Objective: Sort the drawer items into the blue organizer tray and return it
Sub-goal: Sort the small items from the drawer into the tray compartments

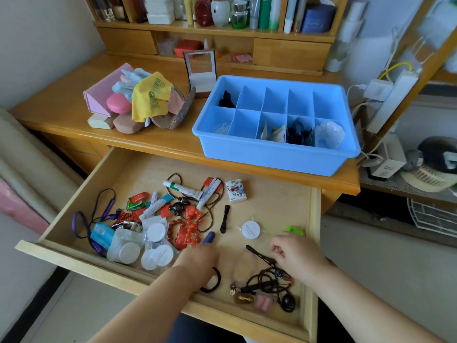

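The open drawer [277, 206] is serving as the landmark here. Behind it, on the wooden desk [61, 105], the blue organizer tray [272, 154] is sitting, with dark items and pale packets lying in several of its compartments. Inside the drawer, the left hand [197, 258] is curling around a purple tube-like object [209, 237] near the front middle, its fingers closing on it, with a black hair tie [212, 280] lying just under its wrist. The right hand [296, 253] is hovering toward the drawer's front right, fingers bent in a loose pinch beside a black hair clip [259, 254]; whether it is actually gripping anything is not clear. Red beads [188, 229], ointment tubes [183, 189] and round white pads [155, 231] are lying across the drawer's left and centre
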Demonstrator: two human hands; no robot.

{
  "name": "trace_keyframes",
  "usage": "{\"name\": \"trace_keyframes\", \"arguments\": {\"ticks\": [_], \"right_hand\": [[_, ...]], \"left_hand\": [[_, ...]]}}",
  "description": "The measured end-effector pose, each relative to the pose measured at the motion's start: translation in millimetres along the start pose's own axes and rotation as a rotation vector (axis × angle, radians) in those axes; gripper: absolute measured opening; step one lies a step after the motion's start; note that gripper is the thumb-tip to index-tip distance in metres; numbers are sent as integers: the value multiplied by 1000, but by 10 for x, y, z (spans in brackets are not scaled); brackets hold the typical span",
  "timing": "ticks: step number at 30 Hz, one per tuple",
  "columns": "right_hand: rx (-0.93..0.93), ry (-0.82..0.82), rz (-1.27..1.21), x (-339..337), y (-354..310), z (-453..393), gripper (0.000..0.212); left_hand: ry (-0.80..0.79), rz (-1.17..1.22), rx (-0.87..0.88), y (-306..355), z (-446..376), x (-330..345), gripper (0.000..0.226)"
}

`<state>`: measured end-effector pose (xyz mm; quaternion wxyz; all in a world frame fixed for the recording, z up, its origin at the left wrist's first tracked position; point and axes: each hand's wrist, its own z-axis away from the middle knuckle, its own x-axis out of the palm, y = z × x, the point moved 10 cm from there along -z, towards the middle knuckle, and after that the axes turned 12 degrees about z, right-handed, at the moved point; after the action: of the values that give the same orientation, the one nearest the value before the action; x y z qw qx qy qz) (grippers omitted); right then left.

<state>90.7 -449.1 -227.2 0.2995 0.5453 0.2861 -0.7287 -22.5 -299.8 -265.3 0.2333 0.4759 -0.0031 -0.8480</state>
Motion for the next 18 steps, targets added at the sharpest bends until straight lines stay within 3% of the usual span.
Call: {"name": "trace_keyframes", "arguments": {"ticks": [2, 4, 6, 8, 14, 18], "right_hand": [[-89, -72, 20, 100, -111, 80, 17], [-148, -99, 33, 171, -242, 126, 19], [-161, -122, 10, 235, -345, 126, 21], [-147, -164, 9, 310, -402, 113, 23], [139, -48, 64, 251, -160, 23, 30], [255, -108, 93, 288, -20, -47, 29]], "left_hand": [[180, 350, -54, -118, 22, -205, 12], [354, 897, -142, -322, 107, -368, 4], [450, 1403, -239, -491, 191, -381, 3], [505, 1674, -304, -599, 257, -342, 2], [484, 1743, -400, -756, 379, -116, 7], [436, 1694, -375, -682, 331, -110, 11]]}}
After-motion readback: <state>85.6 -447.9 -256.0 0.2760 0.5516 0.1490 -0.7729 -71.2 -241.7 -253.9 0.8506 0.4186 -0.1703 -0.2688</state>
